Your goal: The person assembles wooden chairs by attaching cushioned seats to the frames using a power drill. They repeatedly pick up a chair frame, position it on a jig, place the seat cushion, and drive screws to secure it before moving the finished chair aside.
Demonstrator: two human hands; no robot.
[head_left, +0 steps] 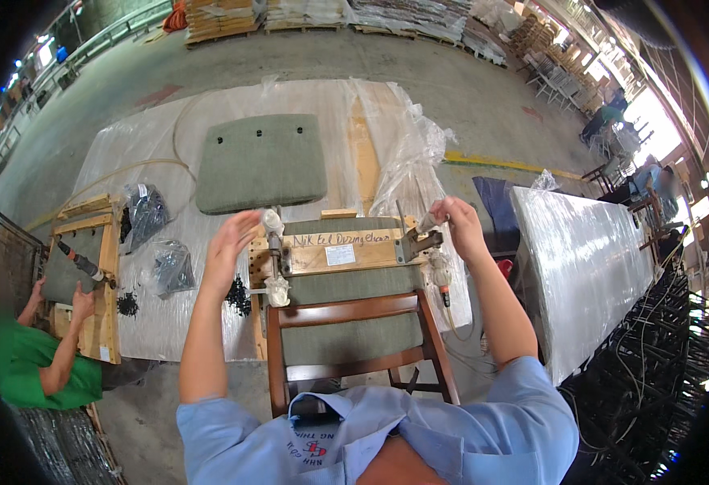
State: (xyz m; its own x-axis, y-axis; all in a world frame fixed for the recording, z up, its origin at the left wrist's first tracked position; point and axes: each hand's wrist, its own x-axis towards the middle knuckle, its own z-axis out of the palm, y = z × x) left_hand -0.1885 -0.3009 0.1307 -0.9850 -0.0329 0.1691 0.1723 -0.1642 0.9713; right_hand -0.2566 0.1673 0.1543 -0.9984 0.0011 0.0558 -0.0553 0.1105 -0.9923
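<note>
A wooden jig [338, 250] with handwriting and a white label lies across a grey-green chair panel [346, 288]. A metal clamp with cloth-wrapped ends [274, 250] sits at its left side, and a second clamp [424, 242] at its right. My left hand [232, 239] is beside the left clamp's wrapped upper end, fingers stretched out. My right hand [460, 218] has its fingers curled on the right clamp's wrapped handle. Below that hand hangs a power driver [443, 287] with an orange band. A brown wooden chair frame [350, 310] stands against the jig, close to my body.
Another grey-green panel [261, 162] with black fittings lies farther back on the plastic-covered table [136, 137]. Plastic bags of black parts [144, 212] and loose black pieces [126, 305] lie left. A green-sleeved co-worker [55, 364] works there. A wrapped stack [585, 275] stands right.
</note>
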